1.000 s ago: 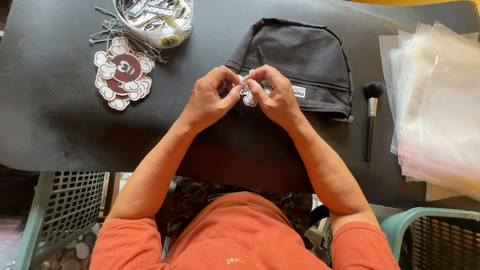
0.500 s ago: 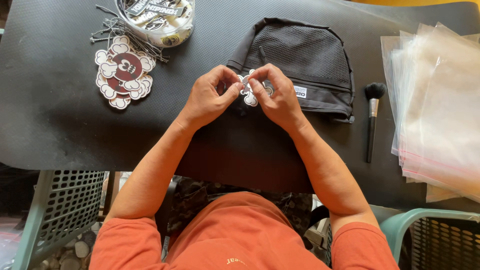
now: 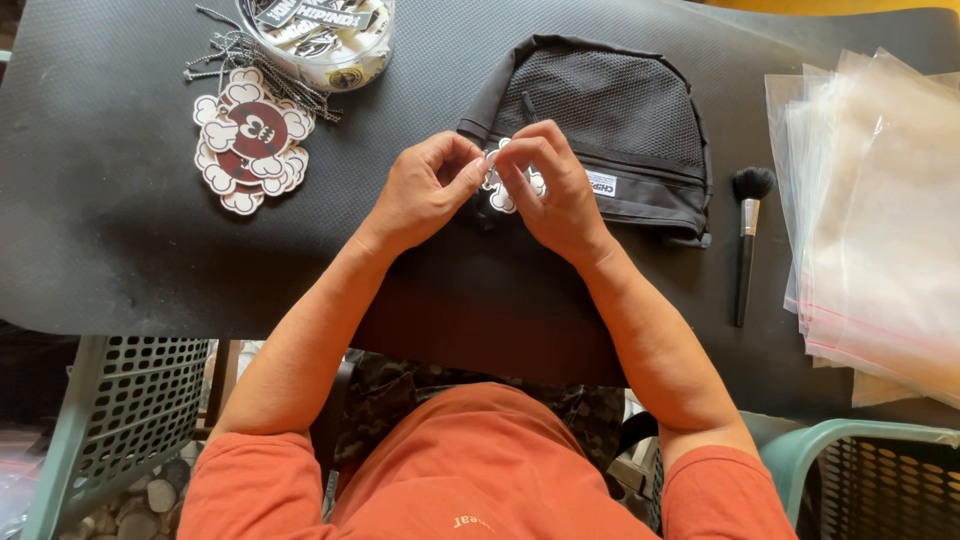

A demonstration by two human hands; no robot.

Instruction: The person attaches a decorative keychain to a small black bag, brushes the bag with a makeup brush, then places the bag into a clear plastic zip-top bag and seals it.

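Note:
A black mesh cap [image 3: 615, 130] lies flat on the black table mat [image 3: 120, 230], its near left edge under my fingers. My left hand [image 3: 425, 190] and my right hand [image 3: 550, 190] meet just in front of it, both pinching a small white flower-shaped tag [image 3: 500, 185] between thumbs and fingertips. Most of the tag is hidden by my fingers. I cannot tell whether the tag is attached to the cap.
A stack of white and dark red flower-shaped tags [image 3: 250, 135] lies at the left, with a bundle of thin cords and a clear round tub [image 3: 320, 35] behind it. A black brush [image 3: 748, 235] and a pile of clear plastic bags [image 3: 880, 220] lie at the right.
My fingers have shifted slightly on the small tag. The hands stay in the same place by the cap.

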